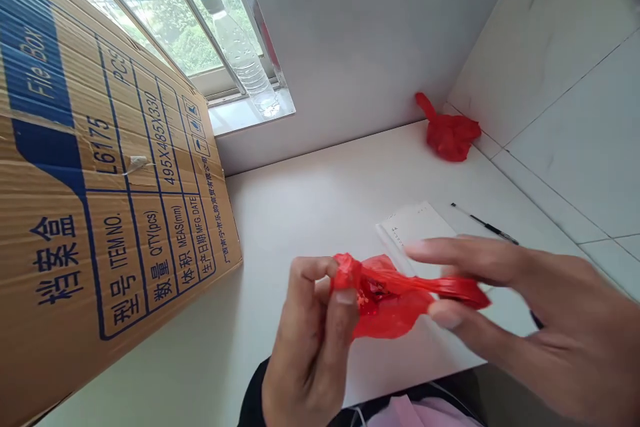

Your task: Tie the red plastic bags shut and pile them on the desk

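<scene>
A red plastic bag (395, 313) is held up in front of me, above the white table. My left hand (315, 340) pinches its bunched end between thumb and fingers. From there a twisted red strand of the bag stretches to the right. My right hand (530, 307) has that strand's looped end between its thumb and fingers, though the index fingertip and thumb tip stand apart. Something dark and shiny shows inside the bag, too covered by the plastic to make out.
A large cardboard box (165, 227) stands at the left. On the windowsill is a clear plastic bottle (245, 60). Another red plastic bag (450, 137) lies in the far right corner. Behind my hands are a white paper (420, 223) and a black pen (485, 223) on the table (300, 193).
</scene>
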A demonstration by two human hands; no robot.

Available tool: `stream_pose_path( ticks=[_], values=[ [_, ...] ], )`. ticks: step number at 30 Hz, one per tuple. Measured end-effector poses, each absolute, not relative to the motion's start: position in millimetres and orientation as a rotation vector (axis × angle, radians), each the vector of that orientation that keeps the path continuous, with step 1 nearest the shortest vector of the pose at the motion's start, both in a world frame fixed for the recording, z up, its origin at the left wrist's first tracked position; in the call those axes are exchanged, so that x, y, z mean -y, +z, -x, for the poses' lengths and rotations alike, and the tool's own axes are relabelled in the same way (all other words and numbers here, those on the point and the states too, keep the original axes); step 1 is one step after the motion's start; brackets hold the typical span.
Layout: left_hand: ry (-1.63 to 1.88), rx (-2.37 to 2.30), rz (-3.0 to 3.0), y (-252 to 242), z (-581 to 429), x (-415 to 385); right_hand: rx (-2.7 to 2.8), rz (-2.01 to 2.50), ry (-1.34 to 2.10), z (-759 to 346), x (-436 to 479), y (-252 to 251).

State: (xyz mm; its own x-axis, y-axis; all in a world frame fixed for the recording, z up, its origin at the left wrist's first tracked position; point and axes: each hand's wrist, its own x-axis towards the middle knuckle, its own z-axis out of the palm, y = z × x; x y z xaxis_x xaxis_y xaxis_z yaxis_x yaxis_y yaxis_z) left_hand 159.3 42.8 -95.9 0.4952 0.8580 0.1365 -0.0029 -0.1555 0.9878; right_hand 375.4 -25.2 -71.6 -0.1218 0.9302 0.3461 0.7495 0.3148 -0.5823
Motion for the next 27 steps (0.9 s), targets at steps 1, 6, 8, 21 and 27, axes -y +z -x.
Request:
stream_pose_path(
  ticks=[1, 6, 8, 21, 27],
  values=[
    [0.817, -0.731, -1.515, -98, -162, -42, 1.933, 1.402, 0.437, -369, 18, -73],
    [0.610, -0.775, -1.411, -104, -165, -45, 1.881, 1.243, 0.624, -358, -9, -85],
    [0.619, -0.863, -1.362, -105, -162, -50, 1.853, 1.269, 0.650, -360, -11, -88],
    [0.538, -0.829, -1.598, -107, -168, -49, 1.852, 1.122, 0.620, -341, -19, -84],
    [0.488, -0.794, -1.304, -111, -161, -63, 1.834, 1.167, 0.638, -351, -29, -97]
  ],
)
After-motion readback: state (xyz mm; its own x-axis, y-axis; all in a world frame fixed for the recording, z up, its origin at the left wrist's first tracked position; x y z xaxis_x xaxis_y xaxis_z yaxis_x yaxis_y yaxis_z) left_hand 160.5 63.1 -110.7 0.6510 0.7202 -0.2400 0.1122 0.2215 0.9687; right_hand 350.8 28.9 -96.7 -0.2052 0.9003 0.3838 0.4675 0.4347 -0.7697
